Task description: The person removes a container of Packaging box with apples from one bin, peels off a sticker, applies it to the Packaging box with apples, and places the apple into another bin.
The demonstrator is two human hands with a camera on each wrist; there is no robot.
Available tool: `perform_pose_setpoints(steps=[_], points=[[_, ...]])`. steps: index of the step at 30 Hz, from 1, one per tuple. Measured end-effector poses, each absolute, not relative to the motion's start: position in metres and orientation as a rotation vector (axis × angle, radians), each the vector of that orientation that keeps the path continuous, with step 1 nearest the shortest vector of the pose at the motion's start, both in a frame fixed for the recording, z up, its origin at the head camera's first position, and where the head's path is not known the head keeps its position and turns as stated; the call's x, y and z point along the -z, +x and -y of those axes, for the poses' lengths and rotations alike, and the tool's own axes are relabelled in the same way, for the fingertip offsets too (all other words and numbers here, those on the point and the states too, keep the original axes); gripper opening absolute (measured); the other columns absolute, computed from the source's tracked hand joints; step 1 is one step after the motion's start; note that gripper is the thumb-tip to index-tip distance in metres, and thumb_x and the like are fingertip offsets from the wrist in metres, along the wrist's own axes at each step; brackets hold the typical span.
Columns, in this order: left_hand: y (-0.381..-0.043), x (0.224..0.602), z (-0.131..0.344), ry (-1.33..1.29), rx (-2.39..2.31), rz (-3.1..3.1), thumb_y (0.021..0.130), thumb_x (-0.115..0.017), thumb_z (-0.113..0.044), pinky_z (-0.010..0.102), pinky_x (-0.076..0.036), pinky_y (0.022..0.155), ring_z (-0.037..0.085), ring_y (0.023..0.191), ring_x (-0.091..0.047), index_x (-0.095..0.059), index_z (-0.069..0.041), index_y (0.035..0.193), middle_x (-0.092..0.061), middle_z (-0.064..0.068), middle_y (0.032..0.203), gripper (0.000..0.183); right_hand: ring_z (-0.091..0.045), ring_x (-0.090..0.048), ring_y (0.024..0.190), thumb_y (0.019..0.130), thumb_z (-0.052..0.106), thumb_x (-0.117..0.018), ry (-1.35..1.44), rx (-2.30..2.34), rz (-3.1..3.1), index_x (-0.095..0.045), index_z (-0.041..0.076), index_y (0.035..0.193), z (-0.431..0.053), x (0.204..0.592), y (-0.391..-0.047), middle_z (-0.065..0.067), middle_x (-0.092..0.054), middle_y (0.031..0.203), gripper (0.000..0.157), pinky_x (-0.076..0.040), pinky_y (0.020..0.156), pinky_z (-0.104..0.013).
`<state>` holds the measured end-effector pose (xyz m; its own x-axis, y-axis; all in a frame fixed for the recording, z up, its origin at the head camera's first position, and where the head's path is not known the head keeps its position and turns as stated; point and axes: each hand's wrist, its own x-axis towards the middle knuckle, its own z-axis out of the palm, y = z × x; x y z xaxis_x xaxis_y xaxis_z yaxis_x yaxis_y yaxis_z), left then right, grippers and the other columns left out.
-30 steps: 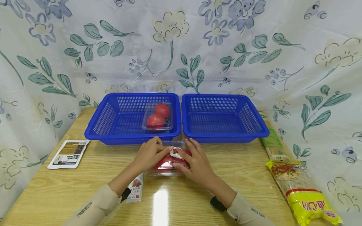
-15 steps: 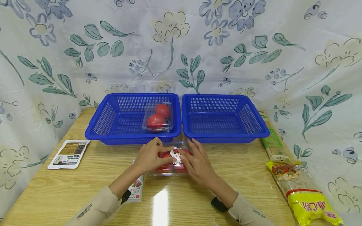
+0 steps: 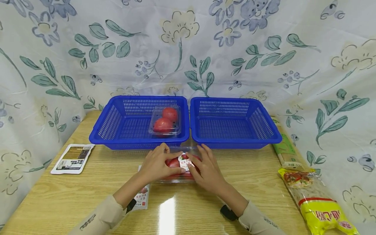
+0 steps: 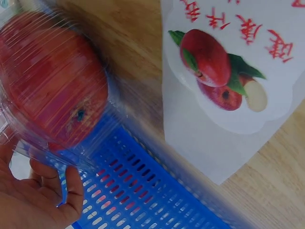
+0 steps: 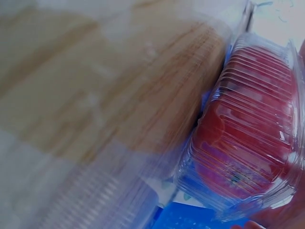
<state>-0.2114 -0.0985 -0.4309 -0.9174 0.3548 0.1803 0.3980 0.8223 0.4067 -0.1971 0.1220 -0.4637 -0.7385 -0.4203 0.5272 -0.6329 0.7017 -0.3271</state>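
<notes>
A clear plastic box of red apples (image 3: 173,163) lies in front of the two baskets, with a white label (image 3: 186,164) showing an apple picture and red writing on its lid. My left hand (image 3: 155,164) presses the label's left side with thumb and forefinger, its other fingers bent beside the box. From the other side my right hand (image 3: 207,171) rests on the box, forefinger and thumb on the label's right part. In the left wrist view, the left fingers (image 4: 72,191) reach in close by the box's corner.
Behind stand a blue left basket (image 3: 123,141) holding another apple box (image 3: 165,121), and a blue right basket (image 3: 235,141). A second printed sheet (image 3: 143,197) lies near the left forearm. At the sides are a flat packet (image 3: 72,159), a yellow noodle bag (image 3: 318,199) and a green package (image 3: 286,148).
The label, tilted and mostly covered by fingers a second ago, now lies flatter on the lid with more of its writing showing. Both hands have shifted only slightly.
</notes>
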Motion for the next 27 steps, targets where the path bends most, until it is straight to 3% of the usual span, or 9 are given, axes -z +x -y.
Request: perform_pose_setpoints(steps=[15,22,27], points=[[-0.212,0.431,0.097,-0.635,0.678,2.931,0.071,-0.074,-0.069,0.031,-0.027,0.067,0.012,0.076,-0.035,-0.064,-0.031,0.134,-0.036,-0.003,0.09,0.074,-0.045,-0.024,0.144,0.094,0.037,-0.059,0.78,-0.692,2.595,-0.058,0.014,0.14,-0.126,0.46,-0.192,-0.03,-0.042,0.146,0.051,-0.029,0.108,-0.068],[-0.208,0.436,0.104,-0.633,0.634,2.9,0.074,-0.068,-0.074,0.031,-0.031,0.071,0.012,0.081,-0.04,-0.05,-0.019,0.147,-0.042,-0.002,0.097,0.093,-0.041,-0.015,0.149,0.094,0.05,-0.056,0.655,-0.797,2.771,-0.036,0.011,0.154,-0.132,0.459,-0.188,-0.028,-0.032,0.154,0.075,-0.019,0.114,-0.066],[-0.199,0.436,0.117,-0.567,0.675,2.868,0.077,-0.069,-0.069,0.03,-0.034,0.071,0.014,0.084,-0.043,-0.048,-0.018,0.149,-0.046,0.001,0.102,0.091,-0.042,-0.014,0.15,0.093,0.055,-0.057,0.613,-0.863,2.813,-0.022,0.012,0.159,-0.14,0.46,-0.185,-0.027,-0.028,0.157,0.087,-0.018,0.114,-0.068]])
